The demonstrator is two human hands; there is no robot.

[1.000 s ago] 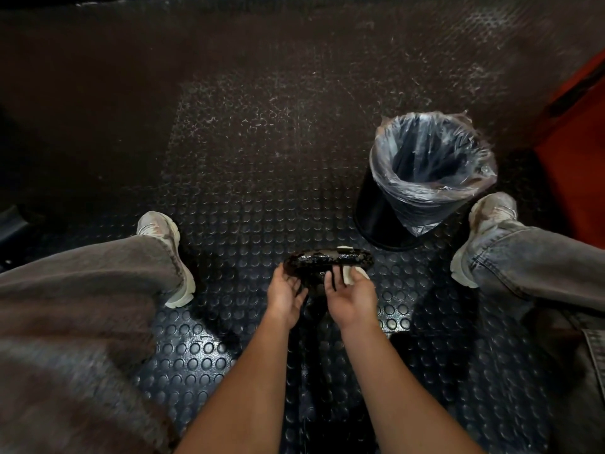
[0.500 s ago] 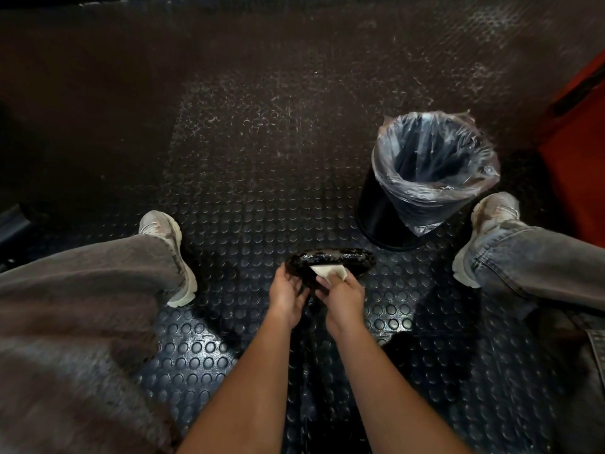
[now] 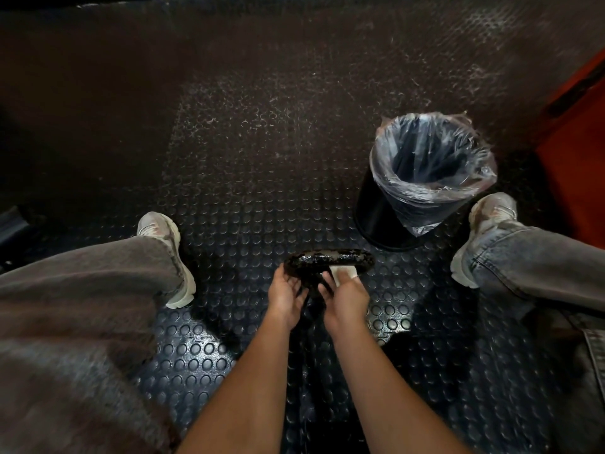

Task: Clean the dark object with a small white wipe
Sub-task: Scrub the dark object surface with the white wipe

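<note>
A dark, glossy oval object point(image 3: 329, 259) is held low between my knees, above the studded floor. My left hand point(image 3: 286, 291) grips its left end, fingers curled under it. My right hand point(image 3: 343, 293) presses a small white wipe point(image 3: 343, 271) against the near right side of the object, fingertips on the wipe. The underside of the object and most of my left fingers are hidden.
A black bin point(image 3: 422, 181) lined with a clear plastic bag stands on the floor to the right of the object. My two shoes point(image 3: 167, 253) point(image 3: 481, 234) flank the hands. A red surface point(image 3: 576, 165) borders the far right. Dark studded rubber floor point(image 3: 262, 158) lies ahead.
My right hand slid the wipe from the right side of the object toward its middle and then back to the right. The left hand kept its hold.
</note>
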